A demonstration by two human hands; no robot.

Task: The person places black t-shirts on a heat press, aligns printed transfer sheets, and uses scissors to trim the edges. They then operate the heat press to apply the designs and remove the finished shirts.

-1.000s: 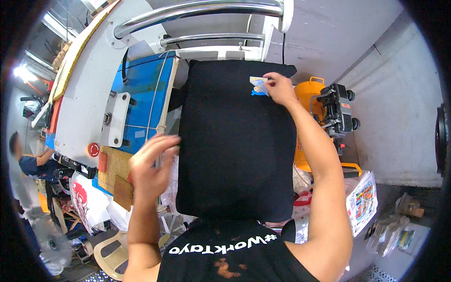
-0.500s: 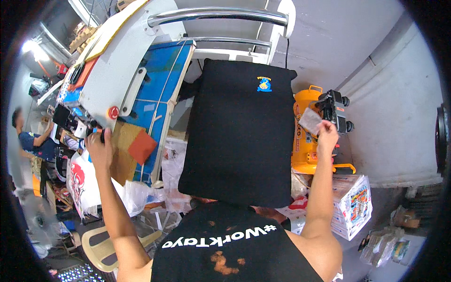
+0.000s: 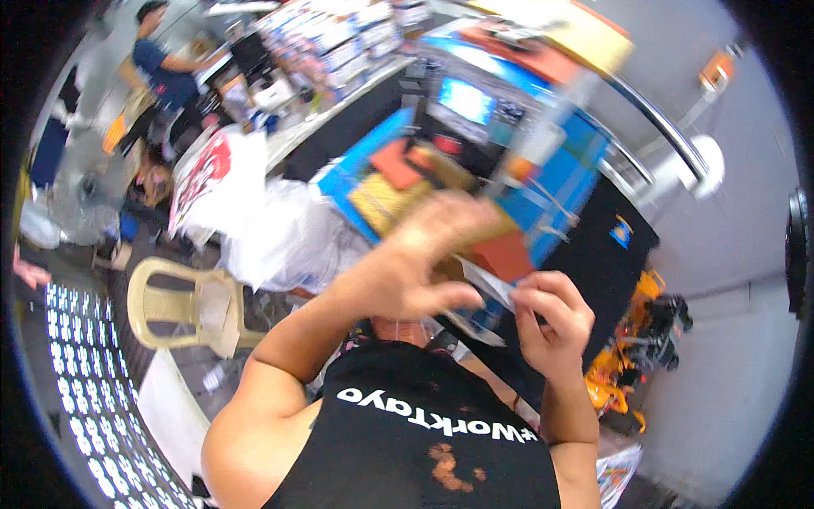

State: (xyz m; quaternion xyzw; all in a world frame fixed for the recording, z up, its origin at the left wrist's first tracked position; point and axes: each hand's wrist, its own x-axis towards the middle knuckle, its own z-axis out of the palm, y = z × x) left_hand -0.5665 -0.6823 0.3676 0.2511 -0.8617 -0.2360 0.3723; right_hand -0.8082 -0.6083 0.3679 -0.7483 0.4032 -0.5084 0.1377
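My right hand (image 3: pixel 555 322) pinches a small thin greyish-white sheet (image 3: pixel 487 284) between thumb and fingers, in front of my chest. Close beside it, my left hand (image 3: pixel 420 254) is raised with the thumb apart from the fingers; it is smeared by motion and appears to hold nothing. Behind the hands, an orange-red square pad (image 3: pixel 506 254) lies on the blue bed of a press. To the right a black shirt (image 3: pixel 606 280) is spread flat, a small yellow and blue print (image 3: pixel 621 231) on it. The press's panel with a lit screen (image 3: pixel 466 100) stands beyond my left hand.
A chrome bar (image 3: pixel 657 127) curves over the shirt. An orange air compressor (image 3: pixel 623 356) stands at the right. White plastic bags (image 3: pixel 284 229) and a beige chair (image 3: pixel 191 301) are at the left. A person (image 3: pixel 165 64) works at the far left.
My view has swung left. My left hand has come off the machine toward my right hand, and my right hand has brought the sheet in from beside the compressor.
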